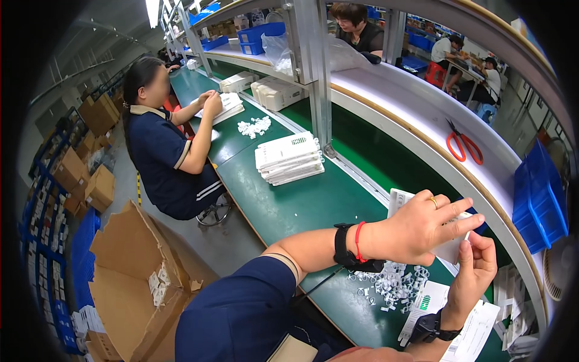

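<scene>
Over the right end of the green bench, my two hands are at a flat white box (448,250). My left hand (410,224) lies across it from above, index and middle fingers reaching over its edge, its thumb hidden. At the box's lower right corner, my right hand (476,265) pinches the edge with thumb and curled fingers. Below them lies a loose pile of small white plastic rings or clips (395,288). Beside my right wrist are a white box with green print (426,304) and a white printed sheet (473,330).
A stack of white boxes (289,160) and a smaller clip pile (254,127) stand further along the bench (253,199). A co-worker (163,151) sits at left. Red-handled cutters (463,146) lie on the shelf, near a blue bin (540,199). An opened carton (129,289) stands lower left.
</scene>
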Available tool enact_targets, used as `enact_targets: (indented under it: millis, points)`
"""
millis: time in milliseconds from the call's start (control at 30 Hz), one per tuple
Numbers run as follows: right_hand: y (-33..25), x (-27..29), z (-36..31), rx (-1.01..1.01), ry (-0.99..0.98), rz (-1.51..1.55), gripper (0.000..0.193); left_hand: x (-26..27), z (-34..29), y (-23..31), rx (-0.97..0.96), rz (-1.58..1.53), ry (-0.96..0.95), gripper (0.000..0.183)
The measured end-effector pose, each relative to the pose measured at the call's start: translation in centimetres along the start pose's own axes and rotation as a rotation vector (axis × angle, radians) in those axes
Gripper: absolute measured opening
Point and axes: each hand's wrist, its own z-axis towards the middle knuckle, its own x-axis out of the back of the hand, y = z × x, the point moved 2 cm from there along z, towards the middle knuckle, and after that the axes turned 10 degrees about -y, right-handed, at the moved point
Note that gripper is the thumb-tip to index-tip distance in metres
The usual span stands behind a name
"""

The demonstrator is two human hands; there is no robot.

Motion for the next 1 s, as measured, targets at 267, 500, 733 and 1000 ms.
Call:
enact_targets:
  millis: [267,500,733,1000]
  points:
    - [0.2,1.8,-0.1,0.067,0.168,0.108,0.004,-0.7,0.3,0.1,0.157,0.032,-0.029,0.103]
    - [0.1,0.5,0.4,0.151,0.197,-0.124,0.006,0.1,0.0,0.1,0.24,0.103,-0.066,0.098]
    - [0.5,0.0,0.2,0.179,0.042,0.003,0.027,-0.1,0.6,0.2,0.304,0.064,0.007,0.094]
    - [1.2,-3.1,0.2,0.256,0.058,-0.186,0.052,-0.5,-0.2,-0.5,0.368,0.183,0.09,0.089]
